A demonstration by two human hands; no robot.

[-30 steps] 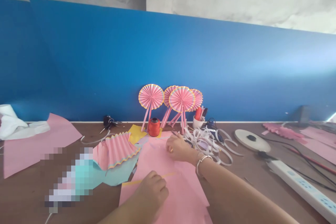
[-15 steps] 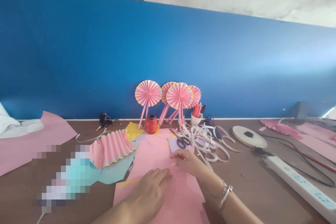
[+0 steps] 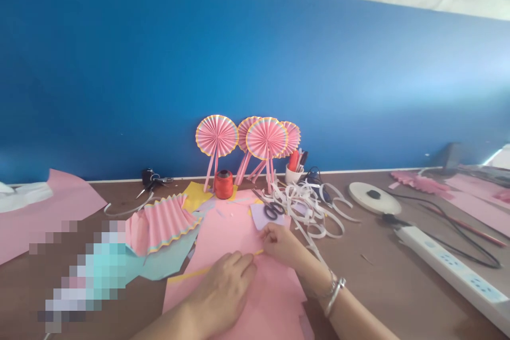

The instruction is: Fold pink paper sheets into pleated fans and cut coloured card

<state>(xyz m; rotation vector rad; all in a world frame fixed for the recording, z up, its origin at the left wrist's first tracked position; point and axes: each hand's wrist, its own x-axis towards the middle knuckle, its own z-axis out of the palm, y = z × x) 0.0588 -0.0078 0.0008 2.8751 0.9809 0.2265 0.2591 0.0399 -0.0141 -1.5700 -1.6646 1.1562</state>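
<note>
Blue wall (image 3: 239,64) behind a brown table (image 3: 378,281), with a white cup (image 3: 292,175) near the wall, packed with a red marker and dark pens, their tips and details too small to read. Just left of the cup, four pink paper fans (image 3: 266,138) on stick handles, propped upright against the wall, and beside them a red spool (image 3: 223,185) standing on end. In front of the cup, a loose heap of white paper strips (image 3: 306,212). At the middle of the table, a large pink sheet (image 3: 235,234) with a thin yellow strip (image 3: 207,271) lying across it, running under both hands. Left hand (image 3: 221,287) flat on the sheet, fingers (image 3: 239,265) close together and lying over the strip, not gripping. Right hand (image 3: 281,244) at the strip's far end, fingers (image 3: 271,239) narrow and pinching it. Just above that hand, black-handled scissors (image 3: 273,211) on a lilac paper scrap (image 3: 261,218). Left of the sheet, a pleated pink paper (image 3: 159,226) on teal paper (image 3: 163,263), partly behind a pixelated blur. Far right, a white power strip (image 3: 446,265) with black cables.
</note>
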